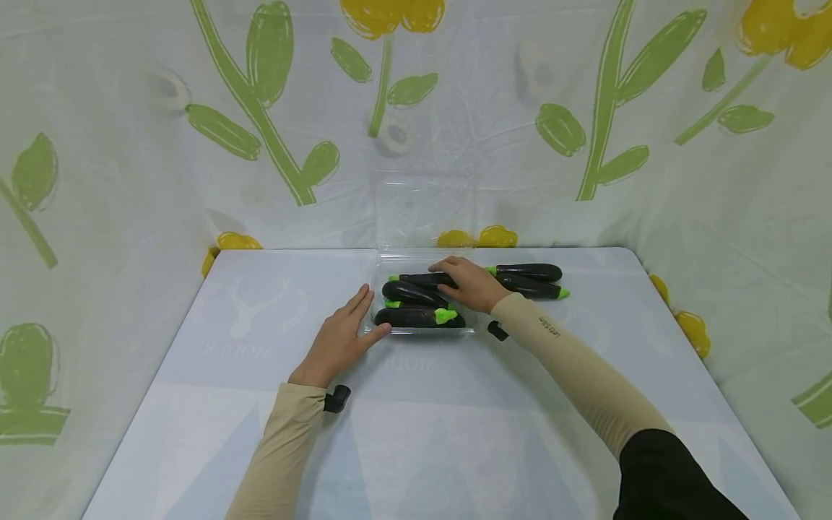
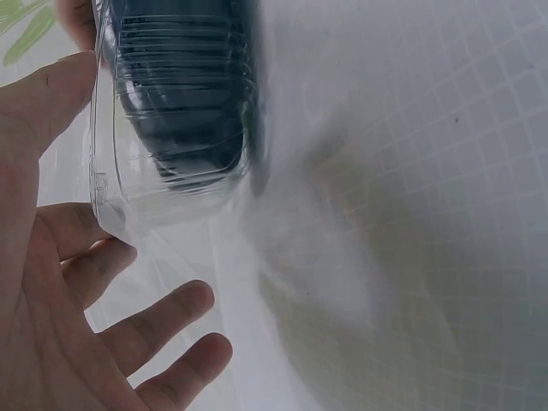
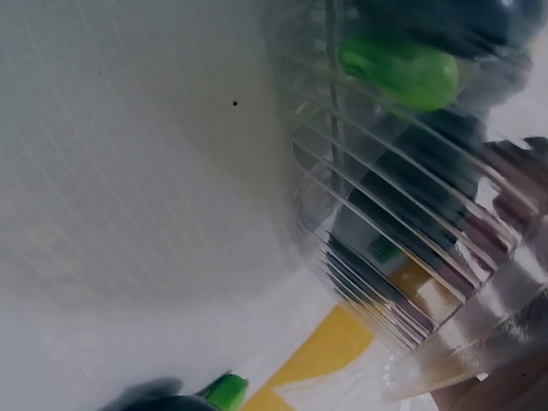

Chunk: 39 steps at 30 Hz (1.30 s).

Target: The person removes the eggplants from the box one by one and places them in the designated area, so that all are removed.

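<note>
A clear plastic clamshell box [image 1: 429,331] holds several dark eggplants with green caps; one eggplant [image 1: 412,317] lies across its front. My left hand [image 1: 338,336] is at the box's left side, fingers extended, with the thumb by the front corner. In the left wrist view, that thumb and a finger touch the box rim [image 2: 96,171], while the other fingers spread free. My right hand [image 1: 473,283] reaches over the box's right side. Its fingers and thumb straddle the rear eggplant [image 1: 419,279] and hide its right end. Through the ribbed wall, the right wrist view shows a green cap [image 3: 402,73].
Two loose eggplants, a rear one [image 1: 533,271] and a nearer one [image 1: 529,287], lie right of the box, beside my right hand. The box's transparent lid [image 1: 424,209] stands raised behind it at the back edge of the white table [image 1: 260,361]. Patterned curtains [image 1: 481,108] surround the table.
</note>
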{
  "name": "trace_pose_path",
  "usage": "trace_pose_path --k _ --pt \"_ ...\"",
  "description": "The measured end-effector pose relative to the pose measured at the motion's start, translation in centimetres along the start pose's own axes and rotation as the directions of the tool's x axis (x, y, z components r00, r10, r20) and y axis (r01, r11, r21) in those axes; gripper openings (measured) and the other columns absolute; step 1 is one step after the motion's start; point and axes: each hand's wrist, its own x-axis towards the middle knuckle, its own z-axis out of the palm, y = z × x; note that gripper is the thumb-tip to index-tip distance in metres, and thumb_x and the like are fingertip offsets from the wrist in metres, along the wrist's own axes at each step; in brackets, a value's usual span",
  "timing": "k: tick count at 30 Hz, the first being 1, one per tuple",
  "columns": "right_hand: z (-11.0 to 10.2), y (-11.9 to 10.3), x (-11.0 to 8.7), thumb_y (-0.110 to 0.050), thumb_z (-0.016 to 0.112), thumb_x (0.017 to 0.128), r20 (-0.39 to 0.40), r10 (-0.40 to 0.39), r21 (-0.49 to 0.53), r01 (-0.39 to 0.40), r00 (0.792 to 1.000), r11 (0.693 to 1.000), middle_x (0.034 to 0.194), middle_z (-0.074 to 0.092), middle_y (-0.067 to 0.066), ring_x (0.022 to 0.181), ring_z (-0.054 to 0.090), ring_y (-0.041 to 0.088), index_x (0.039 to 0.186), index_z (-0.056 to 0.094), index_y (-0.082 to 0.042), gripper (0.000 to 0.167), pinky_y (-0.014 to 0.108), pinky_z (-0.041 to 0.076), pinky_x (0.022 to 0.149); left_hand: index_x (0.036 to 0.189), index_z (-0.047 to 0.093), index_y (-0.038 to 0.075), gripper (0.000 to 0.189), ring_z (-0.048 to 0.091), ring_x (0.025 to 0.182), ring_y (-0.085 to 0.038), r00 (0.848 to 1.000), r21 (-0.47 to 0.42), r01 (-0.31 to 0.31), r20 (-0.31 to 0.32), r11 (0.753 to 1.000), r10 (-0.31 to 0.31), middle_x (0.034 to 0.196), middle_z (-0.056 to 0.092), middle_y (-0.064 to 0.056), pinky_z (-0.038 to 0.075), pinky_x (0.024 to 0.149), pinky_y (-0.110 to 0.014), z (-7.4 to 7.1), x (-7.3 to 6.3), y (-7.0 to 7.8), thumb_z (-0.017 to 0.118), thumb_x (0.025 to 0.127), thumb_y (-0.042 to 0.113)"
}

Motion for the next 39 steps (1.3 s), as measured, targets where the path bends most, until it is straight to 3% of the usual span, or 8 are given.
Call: trace_pose_path --k 11,22,39 --pt "0.52 0.16 0.06 -0.024 0.065 0.102 0.041 0.005 -0.072 -0.002 0.999 0.997 0.143 0.056 0.010 0.134 0.051 0.028 0.142 0.058 -0.009 0.043 0.042 0.039 0.115 0.161 0.027 0.009 0.086 0.029 0.150 -0.033 0.999 0.001 0.023 0.022 1.000 -0.023 0.168 0.018 -0.003 0.029 0.119 -0.052 -0.10 -0.08 0.06 0.055 0.098 0.061" --pt "0.52 0.08 0.04 -0.026 0.063 0.103 0.069 0.050 -0.013 -0.049 0.996 0.999 0.142 0.059 0.010 0.131 0.054 0.028 0.141 0.058 -0.012 0.041 0.044 0.045 0.109 0.161 0.027 0.009 0.088 0.029 0.150 -0.033 1.000 0.001 0.018 0.024 1.000 -0.018 0.169 0.017 -0.002 0.029 0.118 -0.054 -0.04 -0.06 -0.07 0.052 0.098 0.065" --pt "0.65 0.11 -0.06 -0.024 0.064 0.103 0.058 0.032 0.012 -0.033 0.998 0.999 0.138 0.061 0.008 0.127 0.058 0.026 0.138 0.059 -0.013 0.037 0.043 0.047 0.107 0.161 0.027 0.009 0.088 0.029 0.150 -0.033 0.999 0.010 0.022 0.024 1.000 -0.022 0.169 0.017 -0.002 0.029 0.118 -0.054 -0.03 -0.05 -0.11 0.052 0.098 0.065"
